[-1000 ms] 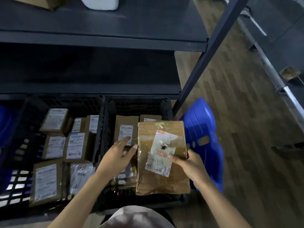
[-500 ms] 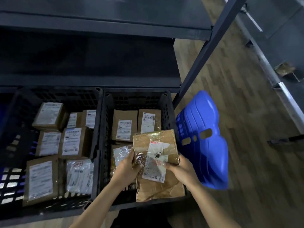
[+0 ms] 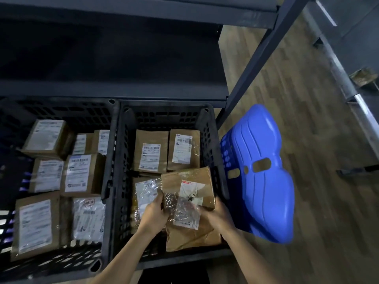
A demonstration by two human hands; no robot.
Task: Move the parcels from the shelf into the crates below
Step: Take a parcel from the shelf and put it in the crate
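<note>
Gripping crumpled brown taped parcel [image 3: 189,192] in curled fingers of left hand [image 3: 152,213] and right hand [image 3: 219,215]; may wedge tilted against black perforated plastic crate [image 3: 164,117] if released early.

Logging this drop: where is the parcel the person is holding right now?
Head view: the parcel is in the near right corner of the right crate, gripped by the left hand and right hand, with two labelled boxes behind it.
</note>
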